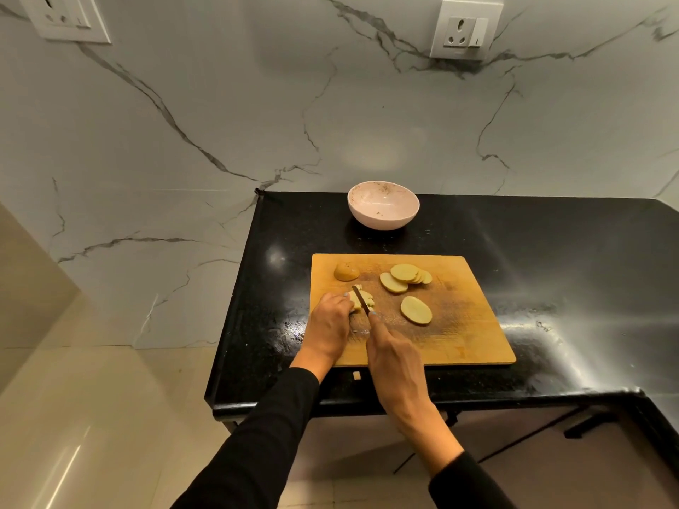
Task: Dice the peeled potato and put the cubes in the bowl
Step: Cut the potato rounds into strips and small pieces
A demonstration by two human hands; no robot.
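Observation:
A wooden cutting board point(459, 325) lies on the black counter. My left hand point(329, 325) holds down a small stack of potato slices point(358, 299) at the board's left side, fingers curled over them. My right hand point(395, 361) grips a knife point(362, 297) whose blade stands in that stack. Loose potato slices point(404, 275) overlap near the board's middle, and one slice point(416, 309) lies apart. A potato end piece point(346, 271) sits at the far left corner. The pink bowl point(383, 209) stands behind the board, with no potato in it.
A small potato piece point(356, 375) lies on the black counter point(532, 251) just in front of the board. The counter's left edge drops off near the board. A marble wall with two sockets point(464, 29) rises behind.

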